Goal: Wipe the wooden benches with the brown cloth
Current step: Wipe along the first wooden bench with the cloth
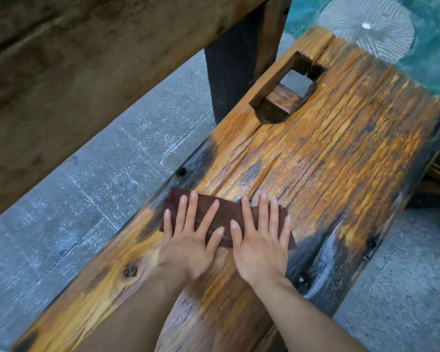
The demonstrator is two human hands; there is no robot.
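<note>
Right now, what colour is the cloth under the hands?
Dark reddish brown. The cloth shows best in the head view, flat on the orange-brown bench.

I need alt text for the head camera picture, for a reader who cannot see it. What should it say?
Two bare hands, the left hand and the right hand, press flat with spread fingers on a folded brown cloth lying on a weathered wooden bench. The bench has a rectangular hole near its far end and stands on grey stone paving.

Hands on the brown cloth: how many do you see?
2. The left hand presses the left part of the flat brown cloth; the right hand presses its right part. None seems hidden.
</note>
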